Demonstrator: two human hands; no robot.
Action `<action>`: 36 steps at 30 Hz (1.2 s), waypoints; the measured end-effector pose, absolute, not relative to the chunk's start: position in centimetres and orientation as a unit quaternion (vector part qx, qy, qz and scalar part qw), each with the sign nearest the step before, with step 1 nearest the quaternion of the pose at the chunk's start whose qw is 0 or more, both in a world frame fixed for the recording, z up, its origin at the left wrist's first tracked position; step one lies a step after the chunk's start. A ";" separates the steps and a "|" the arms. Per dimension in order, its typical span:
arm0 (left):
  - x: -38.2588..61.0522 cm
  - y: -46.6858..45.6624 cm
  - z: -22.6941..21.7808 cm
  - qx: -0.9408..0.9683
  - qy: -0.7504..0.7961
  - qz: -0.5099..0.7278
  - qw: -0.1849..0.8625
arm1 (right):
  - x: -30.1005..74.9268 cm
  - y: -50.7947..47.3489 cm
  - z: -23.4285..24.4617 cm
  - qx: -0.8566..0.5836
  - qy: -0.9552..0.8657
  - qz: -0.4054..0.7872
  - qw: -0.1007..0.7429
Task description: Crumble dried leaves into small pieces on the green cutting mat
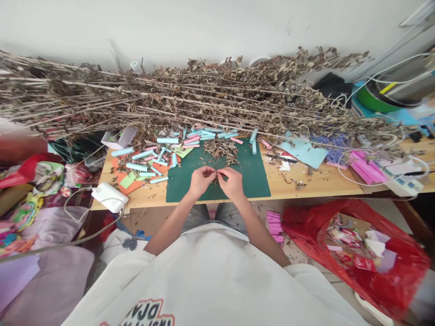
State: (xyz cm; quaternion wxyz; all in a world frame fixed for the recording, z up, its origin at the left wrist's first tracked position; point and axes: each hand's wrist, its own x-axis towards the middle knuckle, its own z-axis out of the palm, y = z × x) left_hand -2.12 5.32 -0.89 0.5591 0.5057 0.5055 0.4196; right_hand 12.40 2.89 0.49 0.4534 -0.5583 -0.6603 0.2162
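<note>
My left hand (203, 180) and my right hand (230, 182) meet fingertip to fingertip over the green cutting mat (254, 181). Both are closed in a pinch; whatever lies between the fingertips is too small to make out. Just beyond them on the mat is a heap of dry, crumbled leaves (221, 151). Around the mat's back and left side lie several short blue paper rolls (137, 166) and pink paper rolls (191, 140).
Long dried plant stalks (176, 97) cover the back of the wooden table (272, 174). A white power bank (109, 197) with a cable lies at the left edge. Right of the mat are a dark pen (287, 159) and blue paper (304, 151). A red plastic bag (306, 226) of scraps stands below right.
</note>
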 end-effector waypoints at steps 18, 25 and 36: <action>-2.3 5.3 1.3 0.417 0.509 0.456 0.599 | 13.4 3.6 -0.2 -0.573 -0.637 0.252 0.450; -2.1 5.3 0.7 0.409 0.499 0.462 0.609 | 12.7 3.2 1.3 -0.528 -0.620 0.312 0.489; -1.4 5.3 0.5 0.520 0.513 0.439 0.522 | 12.4 3.3 0.3 -0.564 -0.666 0.176 0.456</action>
